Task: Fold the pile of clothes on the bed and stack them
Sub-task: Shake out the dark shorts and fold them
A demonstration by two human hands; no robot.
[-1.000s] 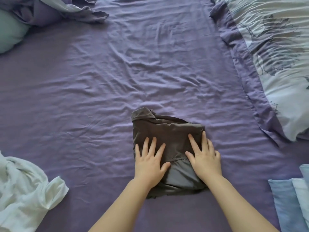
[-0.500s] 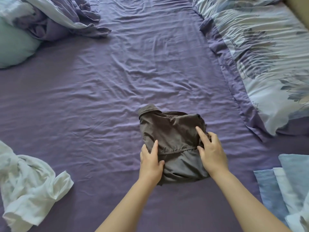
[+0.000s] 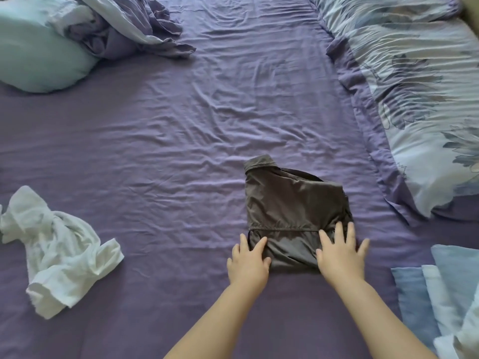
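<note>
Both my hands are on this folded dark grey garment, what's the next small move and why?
Probably lift the folded dark grey garment onto the folded blue clothes at the right. It looks compact, both the left hand and the right hand lie flat on its near edge, and the crumpled white garment waits.

Purple sheet [image 3: 181,151], wrinkled, covers the bed. Pale teal pillow [image 3: 33,53] far left corner, w/ crumpled lilac duvet [image 3: 124,24] just beside it. Floral-print pillow [image 3: 420,94], blue/white w/ purple border, along right side.
</note>
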